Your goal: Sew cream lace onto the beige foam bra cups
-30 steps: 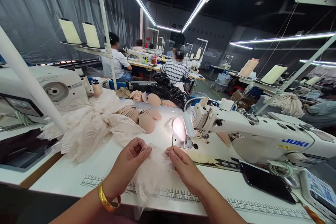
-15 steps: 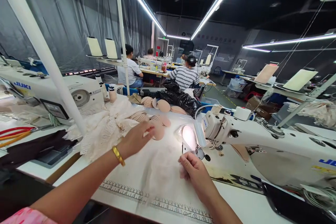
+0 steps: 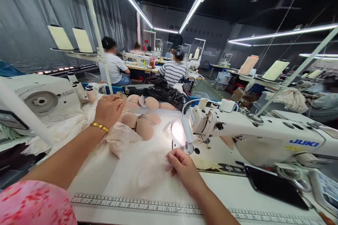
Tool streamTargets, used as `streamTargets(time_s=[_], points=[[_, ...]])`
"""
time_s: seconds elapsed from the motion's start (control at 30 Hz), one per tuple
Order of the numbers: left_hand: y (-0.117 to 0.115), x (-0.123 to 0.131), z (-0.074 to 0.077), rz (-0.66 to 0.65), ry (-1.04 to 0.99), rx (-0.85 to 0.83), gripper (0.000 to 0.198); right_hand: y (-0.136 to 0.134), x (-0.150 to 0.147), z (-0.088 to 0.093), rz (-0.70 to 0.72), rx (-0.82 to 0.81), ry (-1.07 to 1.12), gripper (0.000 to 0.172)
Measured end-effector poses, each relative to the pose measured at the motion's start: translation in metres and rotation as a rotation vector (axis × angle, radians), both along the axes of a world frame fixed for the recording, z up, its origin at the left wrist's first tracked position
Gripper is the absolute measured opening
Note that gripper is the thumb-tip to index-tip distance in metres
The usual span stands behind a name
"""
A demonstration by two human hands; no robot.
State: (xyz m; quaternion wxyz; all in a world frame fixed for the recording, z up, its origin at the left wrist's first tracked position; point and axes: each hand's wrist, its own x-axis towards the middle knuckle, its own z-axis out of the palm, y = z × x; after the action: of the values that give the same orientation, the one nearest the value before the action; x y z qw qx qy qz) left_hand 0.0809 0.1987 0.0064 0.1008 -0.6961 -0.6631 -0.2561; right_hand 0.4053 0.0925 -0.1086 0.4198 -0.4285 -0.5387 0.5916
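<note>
My right hand [image 3: 182,168] is closed in a pinch on a thin, sheer whitish fabric [image 3: 150,172] that spreads over the table left of it. The fabric's outline is faint. My left hand [image 3: 109,109], with a gold bangle, is raised above the pile of cream lace fabric [image 3: 66,123]. Its fingers are curled together and bent down; what they hold, if anything, is hidden. A piece of lace [image 3: 123,139] lies below this hand, against the beige oval pads [image 3: 145,128]. Another pale pad [image 3: 179,133] sits under the lamp beside the sewing machine's needle area.
The JUKI sewing machine [image 3: 250,130] fills the right side. A ruler strip [image 3: 132,202] runs along the front edge. A black phone-like slab [image 3: 274,186] lies at right. Behind are black plastic bags [image 3: 169,95] and two seated people. Another machine [image 3: 39,95] stands left.
My left hand has moved left and up, from over the beige pads to above the lace pile. My right hand keeps its pinch on the sheer fabric. The whole view has turned right.
</note>
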Motion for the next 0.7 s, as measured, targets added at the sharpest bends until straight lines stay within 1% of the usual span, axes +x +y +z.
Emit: streamTargets(time_s=[0.07, 0.1, 0.13, 0.17, 0.23, 0.3, 0.4, 0.47, 0.5, 0.53, 0.6, 0.63, 0.67, 0.7], points=[[-0.021, 0.016, 0.005, -0.047, -0.082, -0.003, 0.043, 0.002, 0.001, 0.003, -0.017, -0.025, 0.044, 0.053], [-0.033, 0.026, 0.005, -0.111, -0.125, -0.059, 0.044, 0.002, 0.001, 0.004, -0.027, -0.050, 0.070, 0.056], [-0.046, 0.035, 0.004, -0.203, -0.176, -0.140, 0.046, 0.002, 0.001, 0.006, -0.035, -0.081, 0.103, 0.060], [-0.057, 0.045, 0.002, -0.315, -0.238, -0.249, 0.046, 0.002, 0.002, 0.008, -0.039, -0.113, 0.142, 0.064], [-0.076, 0.063, -0.004, -0.478, -0.304, -0.398, 0.044, 0.001, 0.003, 0.011, -0.033, -0.160, 0.218, 0.071], [-0.087, 0.076, -0.009, -0.557, -0.288, -0.452, 0.039, -0.001, 0.004, 0.012, -0.029, -0.159, 0.247, 0.072], [-0.089, 0.089, -0.013, -0.599, -0.163, -0.474, 0.036, -0.007, 0.004, 0.013, -0.016, -0.077, 0.151, 0.061], [-0.084, 0.096, -0.012, -0.643, -0.114, -0.481, 0.031, -0.012, 0.003, 0.018, 0.001, -0.018, 0.049, 0.048], [-0.081, 0.100, -0.012, -0.686, -0.116, -0.493, 0.030, -0.016, 0.003, 0.023, 0.008, 0.011, -0.006, 0.039], [-0.077, 0.105, -0.010, -0.746, -0.132, -0.524, 0.038, -0.019, 0.003, 0.030, 0.025, 0.048, -0.070, 0.029], [-0.070, 0.116, -0.007, -0.897, -0.181, -0.667, 0.069, -0.026, 0.007, 0.049, 0.095, 0.166, -0.228, 0.006], [-0.066, 0.122, -0.005, -0.968, -0.207, -0.771, 0.077, -0.028, 0.010, 0.061, 0.142, 0.244, -0.314, 0.005], [-0.063, 0.127, -0.004, -1.022, -0.230, -0.872, 0.075, -0.030, 0.014, 0.073, 0.183, 0.324, -0.396, 0.012], [-0.060, 0.131, -0.002, -1.062, -0.248, -0.950, 0.064, -0.031, 0.019, 0.084, 0.203, 0.400, -0.468, 0.016]])
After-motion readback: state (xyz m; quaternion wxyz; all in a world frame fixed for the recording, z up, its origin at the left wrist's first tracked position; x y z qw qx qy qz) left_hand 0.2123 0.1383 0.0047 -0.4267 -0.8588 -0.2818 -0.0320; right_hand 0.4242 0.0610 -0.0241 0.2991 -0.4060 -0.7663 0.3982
